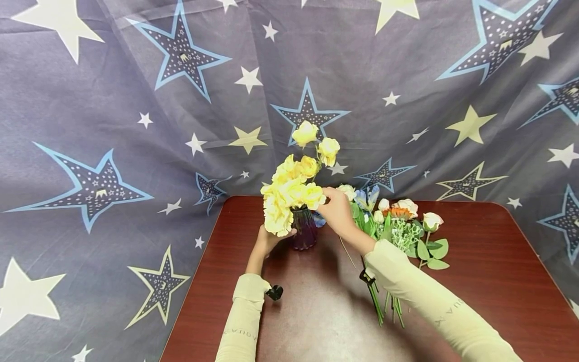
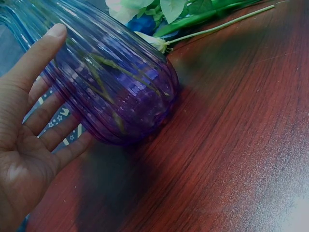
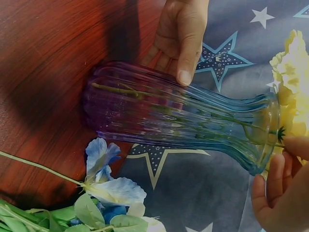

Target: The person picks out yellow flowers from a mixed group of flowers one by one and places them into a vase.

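A ribbed glass vase (image 1: 304, 234), purple at its base and blue toward the mouth, stands upright on the table. Yellow flowers (image 1: 289, 188) crowd above its rim, and their stems (image 3: 212, 115) show through the glass. My left hand (image 2: 24, 140) holds the vase from the left, thumb on the near side and fingers behind it. At the mouth, my right hand (image 3: 287, 193) pinches a yellow flower's stem between thumb and fingers. Two yellow blooms (image 1: 316, 142) rise higher than the cluster.
Right of the vase, a pile of mixed flowers lies on the reddish-brown table (image 1: 298, 322): a blue iris (image 3: 113, 181), a pale pink rose (image 1: 432, 221), an orange flower (image 1: 398, 213) and several green stems (image 1: 375, 301). Behind hangs a grey cloth (image 1: 362, 95) with stars.
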Demonstrator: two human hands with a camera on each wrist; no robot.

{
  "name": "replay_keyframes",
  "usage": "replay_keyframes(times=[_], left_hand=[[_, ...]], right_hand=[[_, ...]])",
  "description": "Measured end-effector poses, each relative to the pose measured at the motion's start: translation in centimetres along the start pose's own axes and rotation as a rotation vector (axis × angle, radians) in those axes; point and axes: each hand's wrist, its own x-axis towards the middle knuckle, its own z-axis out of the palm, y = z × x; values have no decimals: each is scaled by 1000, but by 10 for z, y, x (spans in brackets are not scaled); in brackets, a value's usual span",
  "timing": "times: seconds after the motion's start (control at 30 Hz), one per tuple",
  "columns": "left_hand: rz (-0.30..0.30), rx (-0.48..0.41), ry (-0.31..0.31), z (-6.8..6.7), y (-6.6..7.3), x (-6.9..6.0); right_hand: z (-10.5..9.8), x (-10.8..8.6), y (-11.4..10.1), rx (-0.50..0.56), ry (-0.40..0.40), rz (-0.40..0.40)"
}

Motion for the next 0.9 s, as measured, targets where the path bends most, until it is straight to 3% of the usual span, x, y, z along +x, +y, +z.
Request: replay_keyframes(times=[0.37,0.9], left_hand=[[39,19,12,1,1,1],[-14,-50,7,1,0,-1]], right_hand=[[2,5,-3,-2,-102,37],[-1,4,3,70,-190,97]])
